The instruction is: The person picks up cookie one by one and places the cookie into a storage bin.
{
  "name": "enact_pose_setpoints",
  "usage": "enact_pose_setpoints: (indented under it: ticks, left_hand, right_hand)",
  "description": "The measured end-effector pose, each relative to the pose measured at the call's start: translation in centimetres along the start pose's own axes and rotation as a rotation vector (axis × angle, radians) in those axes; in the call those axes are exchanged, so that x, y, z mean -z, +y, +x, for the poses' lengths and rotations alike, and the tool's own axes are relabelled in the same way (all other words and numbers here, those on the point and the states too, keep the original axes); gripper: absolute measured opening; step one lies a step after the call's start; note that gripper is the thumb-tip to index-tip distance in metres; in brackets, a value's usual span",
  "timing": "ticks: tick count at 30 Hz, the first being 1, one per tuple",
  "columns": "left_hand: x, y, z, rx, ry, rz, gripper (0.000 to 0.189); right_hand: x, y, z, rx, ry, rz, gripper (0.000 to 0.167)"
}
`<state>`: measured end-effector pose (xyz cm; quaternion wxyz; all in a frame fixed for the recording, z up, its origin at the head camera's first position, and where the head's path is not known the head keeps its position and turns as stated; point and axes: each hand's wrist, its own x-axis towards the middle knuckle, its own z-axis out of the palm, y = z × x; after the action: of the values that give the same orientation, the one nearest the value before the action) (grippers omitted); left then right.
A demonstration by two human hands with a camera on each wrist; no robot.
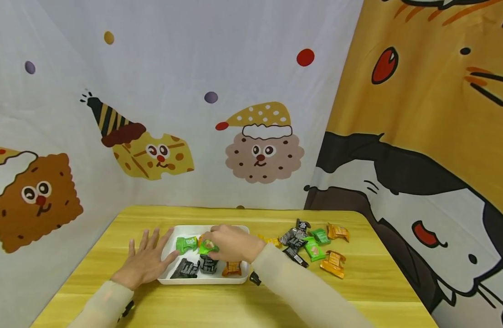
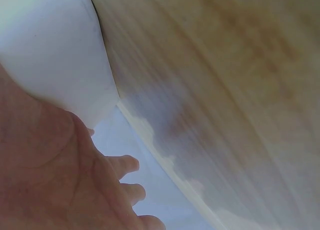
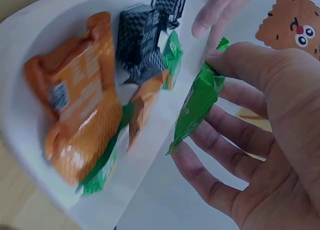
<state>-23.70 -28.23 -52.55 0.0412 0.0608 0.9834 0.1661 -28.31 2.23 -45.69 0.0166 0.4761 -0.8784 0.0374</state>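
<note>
A green wrapped snack packet (image 3: 200, 97) is pinched between the thumb and fingers of my right hand (image 1: 235, 243), over the white tray (image 1: 206, 281). My left hand (image 1: 145, 259) lies at the tray's left edge, its fingers spread and nearly straight, with no packet in it. Inside the tray are another green packet (image 1: 187, 244), black packets (image 1: 186, 269) and an orange packet (image 1: 232, 269) at the front right. The right wrist view shows this orange packet (image 3: 80, 90) close up, with a green one (image 3: 102, 175) partly hidden behind it.
On the wooden table (image 1: 218, 305), right of the tray, lies a loose group of several packets: black (image 1: 294, 237), green (image 1: 314, 249) and orange (image 1: 333, 264). My right forearm crosses in front of this group. A printed cloth (image 1: 210, 150) hangs behind the table.
</note>
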Motion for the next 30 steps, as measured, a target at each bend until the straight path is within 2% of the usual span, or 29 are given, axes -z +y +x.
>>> enact_pose_setpoints:
  ticks: [8,16,23,30]
  left_hand:
    - [0.1,-0.2,0.0,0.012,-0.027,-0.003,0.086]
    - [0.2,-0.3,0.0,0.006,-0.041,-0.013,0.081]
    - [0.4,-0.1,0.1,0.009,-0.051,-0.017,0.081]
    - [0.3,-0.1,0.2,0.010,-0.051,-0.017,0.080]
  right_hand:
    - [-0.9,-1.6,3.0,0.058,-0.013,-0.030,0.041]
    - [-1.6,-2.9,4.7,0.052,-0.032,-0.028,0.036]
    - [-1.6,-3.0,4.7,0.016,-0.035,-0.053,0.041]
    - [-0.7,-2.3,3.3,0.050,-0.023,-0.085,0.042]
